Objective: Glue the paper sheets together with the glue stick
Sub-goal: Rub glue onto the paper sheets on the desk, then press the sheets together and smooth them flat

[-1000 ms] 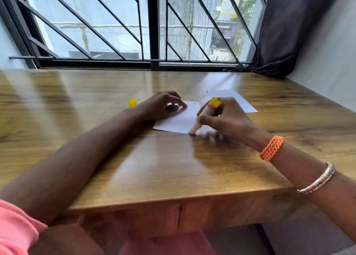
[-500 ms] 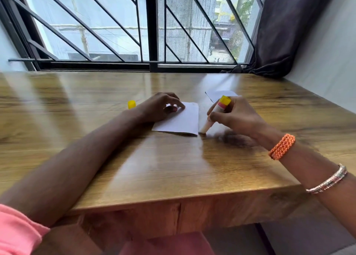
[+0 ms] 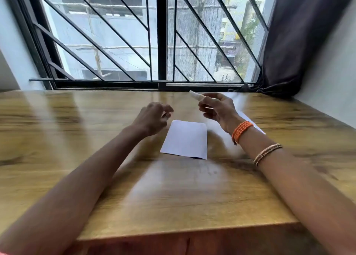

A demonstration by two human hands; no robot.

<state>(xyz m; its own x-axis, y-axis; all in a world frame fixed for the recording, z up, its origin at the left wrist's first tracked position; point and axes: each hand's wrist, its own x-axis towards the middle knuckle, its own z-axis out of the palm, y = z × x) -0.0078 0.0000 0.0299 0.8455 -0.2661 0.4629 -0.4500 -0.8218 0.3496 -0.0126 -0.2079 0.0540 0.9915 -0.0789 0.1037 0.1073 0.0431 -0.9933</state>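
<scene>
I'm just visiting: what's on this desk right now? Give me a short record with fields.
surface: wooden table by a barred window
near sheet: white paper sheet, flat, untouched
second sheet: second paper sheet, mostly hidden behind the right wrist
right hand: raised, holds the glue stick, tip pointing left
left hand: lifted, fingers loosely curled, holding nothing

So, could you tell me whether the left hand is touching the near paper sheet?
Apart. In the head view, the left hand hovers with fingers loosely curled, and bare table shows between it and the near paper sheet.
</scene>
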